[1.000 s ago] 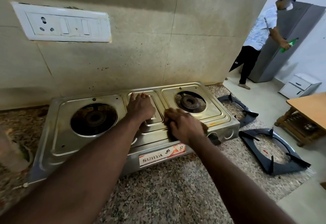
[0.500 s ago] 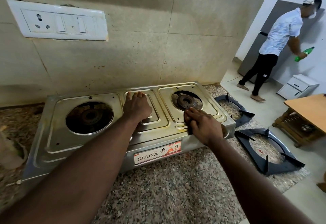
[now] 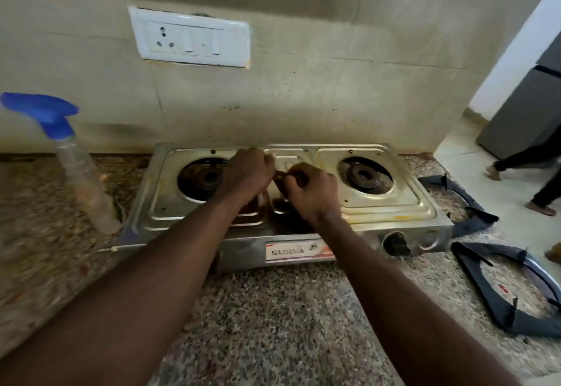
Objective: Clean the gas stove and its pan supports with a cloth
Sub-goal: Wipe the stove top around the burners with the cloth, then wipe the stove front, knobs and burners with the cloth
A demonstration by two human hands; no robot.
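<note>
The steel two-burner gas stove stands on the granite counter against the wall, both burners bare. Both my hands are over its middle panel. My left hand has its fingers curled, knuckles up, next to the left burner. My right hand is curled too, and its fingertips meet the left hand. A dark cloth shows only as a dark patch under the right hand. Two black pan supports lie on the counter to the stove's right, one behind the other.
A clear spray bottle with a blue trigger head stands left of the stove. A white switch board sits on the wall above. At far right are a grey fridge and another person's legs.
My right hand slid left from the stove's front right to the middle and curled up. My left hand's flat fingers curled. The view swung left, bringing the spray bottle in.
</note>
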